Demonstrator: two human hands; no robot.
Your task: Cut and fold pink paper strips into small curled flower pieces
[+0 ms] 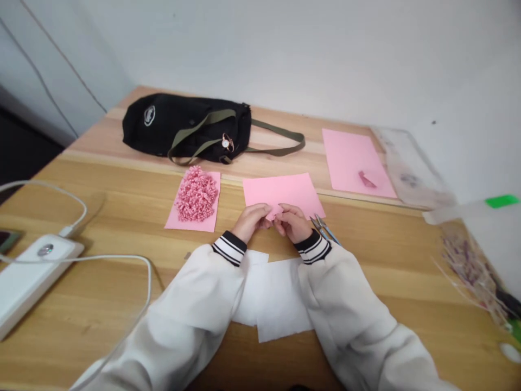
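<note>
My left hand and my right hand meet at the table's middle, fingertips pinched together. Between them is a small pink piece, perhaps paper; the fingers cover most of it and its kind is unclear. Just beyond lies a pink sheet, partly behind my fingers. Beside my right wrist, pliers or snips with blue handles rest on the wood. To the left, a heap of pink bead-like stamens sits on a smaller pink sheet. White paper sheets lie beneath my forearms.
A black bag with olive straps and a wristwatch on it lies at the back. Farther right are another pink sheet with a folded pink scrap, and a clear plastic bag. A white power bank with cables sits left.
</note>
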